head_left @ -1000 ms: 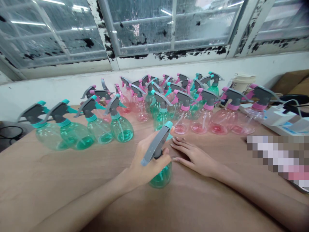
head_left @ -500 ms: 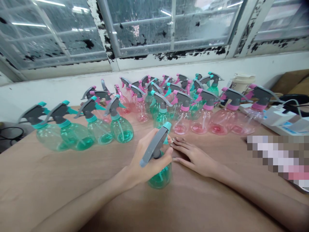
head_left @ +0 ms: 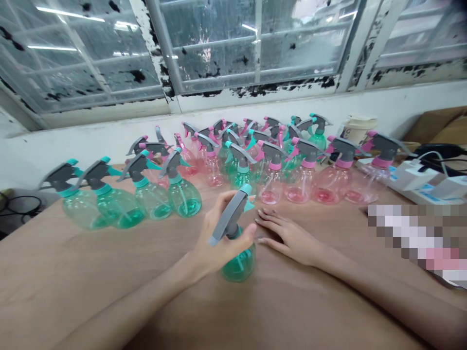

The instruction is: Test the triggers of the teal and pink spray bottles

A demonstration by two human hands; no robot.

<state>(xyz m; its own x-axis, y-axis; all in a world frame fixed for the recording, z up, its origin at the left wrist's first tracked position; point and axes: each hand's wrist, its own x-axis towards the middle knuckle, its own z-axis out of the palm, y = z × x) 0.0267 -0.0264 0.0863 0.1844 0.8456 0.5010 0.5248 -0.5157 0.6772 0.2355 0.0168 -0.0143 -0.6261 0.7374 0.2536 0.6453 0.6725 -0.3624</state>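
Observation:
A green spray bottle [head_left: 239,266] with a grey and turquoise trigger head stands upright on the table in front of me. My left hand [head_left: 215,243] is closed around its neck below the head, thumb on the near side; the other fingers are partly hidden behind the bottle. Just to the right, my right hand [head_left: 292,238] lies flat on the tabletop, fingers stretched out and holding nothing. Its fingertips are close to the bottle but apart from it.
Several green spray bottles [head_left: 186,197] stand at the left on the wooden table [head_left: 73,287]. Behind are rows of pink spray bottles [head_left: 270,187] and more green ones. At right are a white power strip [head_left: 412,182], a paper cup [head_left: 359,127] and a blurred-out flat item [head_left: 419,243].
The view has shifted slightly. A fingertip of my left hand near the trigger sits a little higher on the spray head. My right hand stays flat on the table.

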